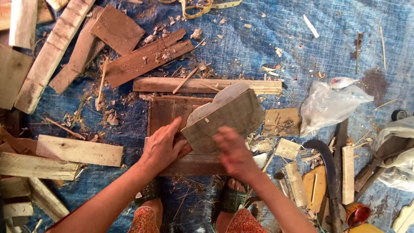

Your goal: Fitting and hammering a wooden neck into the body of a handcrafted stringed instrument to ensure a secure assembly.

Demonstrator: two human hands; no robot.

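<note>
Two hands share one grip on a shaped wooden piece (224, 118) with a scalloped top edge: the left hand (163, 146) is curled around its lower left corner and the right hand (233, 153), blurred, is closed on its lower right edge, so the piece stands tilted above a dark brown board (166, 111) on the blue tarp (302, 47). Doing this well probably means keeping both lower corners pinched evenly and the bottom edge square to the board. Loose planks (79, 150) lie left, a clear plastic bag (327, 105) and a saw (330, 172) right.
</note>
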